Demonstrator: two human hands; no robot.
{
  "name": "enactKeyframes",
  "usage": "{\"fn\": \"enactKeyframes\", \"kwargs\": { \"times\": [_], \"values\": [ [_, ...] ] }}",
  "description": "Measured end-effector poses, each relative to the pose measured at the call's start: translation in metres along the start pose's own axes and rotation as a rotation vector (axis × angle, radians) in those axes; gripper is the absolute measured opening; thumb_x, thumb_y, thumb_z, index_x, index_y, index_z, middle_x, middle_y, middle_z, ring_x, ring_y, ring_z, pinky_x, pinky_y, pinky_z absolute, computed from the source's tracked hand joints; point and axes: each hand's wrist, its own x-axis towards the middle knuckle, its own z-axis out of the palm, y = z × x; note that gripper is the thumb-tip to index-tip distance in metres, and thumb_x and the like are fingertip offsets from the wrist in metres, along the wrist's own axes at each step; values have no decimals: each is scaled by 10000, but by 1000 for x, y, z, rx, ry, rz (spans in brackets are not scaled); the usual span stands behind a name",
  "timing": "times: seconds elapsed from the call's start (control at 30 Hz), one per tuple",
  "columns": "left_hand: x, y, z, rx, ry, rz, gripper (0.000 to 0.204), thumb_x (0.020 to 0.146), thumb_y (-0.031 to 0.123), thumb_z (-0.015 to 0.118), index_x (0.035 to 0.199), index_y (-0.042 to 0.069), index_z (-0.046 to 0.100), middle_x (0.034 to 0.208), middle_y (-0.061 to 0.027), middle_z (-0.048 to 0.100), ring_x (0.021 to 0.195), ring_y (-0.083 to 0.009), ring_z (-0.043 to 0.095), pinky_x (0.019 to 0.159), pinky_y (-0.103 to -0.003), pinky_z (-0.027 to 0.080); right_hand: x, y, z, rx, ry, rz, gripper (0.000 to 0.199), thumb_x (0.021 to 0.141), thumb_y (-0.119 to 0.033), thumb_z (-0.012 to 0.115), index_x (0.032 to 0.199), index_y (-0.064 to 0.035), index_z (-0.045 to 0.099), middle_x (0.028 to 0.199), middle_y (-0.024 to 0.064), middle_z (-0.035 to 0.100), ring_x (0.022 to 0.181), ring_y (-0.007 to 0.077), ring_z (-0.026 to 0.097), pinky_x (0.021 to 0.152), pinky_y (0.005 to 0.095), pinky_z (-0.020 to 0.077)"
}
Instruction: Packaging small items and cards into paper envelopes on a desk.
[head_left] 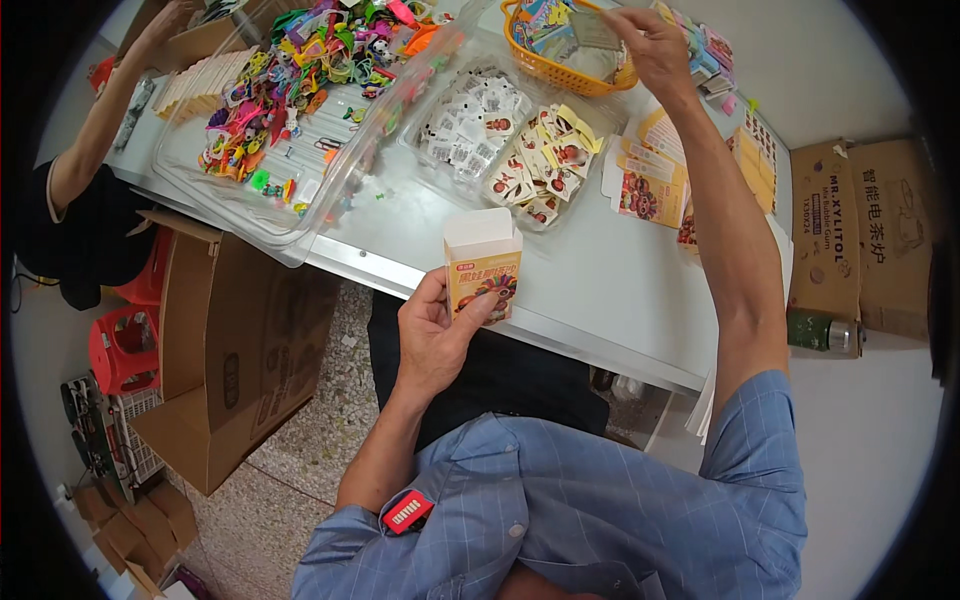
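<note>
Near the table (600, 290) edge, I see my left hand (432, 335) closed around a small open box (483, 268), held upright with flap raised, probably ready for filling. My right hand (655, 45) pinches a flat packet (594, 30) over the orange basket (560, 70).

Free room: bare grey table (590, 270) between the small open box (483, 268) and the flat printed cartons (650, 185).
Obstacles: clear tray of sachets (510, 140) ahead, long tray of coloured toys (290, 110) to the left, orange basket (560, 60) at the far edge.
</note>
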Motion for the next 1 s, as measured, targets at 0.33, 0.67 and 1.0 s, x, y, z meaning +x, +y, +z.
{"fn": "enactKeyframes", "kwargs": {
  "times": [0.33,0.67,1.0],
  "values": [
    [-9,1,6,-46,-10,-21,378,921,-42,673,1265,-82,521,1135,-185,692,989,-200,700,869,-323,597,-100,-154,-26,692,-136,203,130,952,-120,688,1012,-5,691,765,17,643,618,72,557,543,213,429],
    [-13,-5,7,-45,-108,30,396,915,-40,688,1277,-74,532,1168,-150,677,1053,-183,671,933,-312,559,-142,-188,-40,608,-512,104,61,899,-35,727,944,4,718,853,31,675,634,57,560,565,210,464],
    [-19,-8,5,-45,-121,13,410,911,-48,689,1289,-71,530,1194,-145,665,1084,-180,656,957,-313,544,-162,-190,-33,672,-506,343,83,901,-64,739,938,-5,695,839,22,672,633,51,560,551,205,460]
  ]
}}
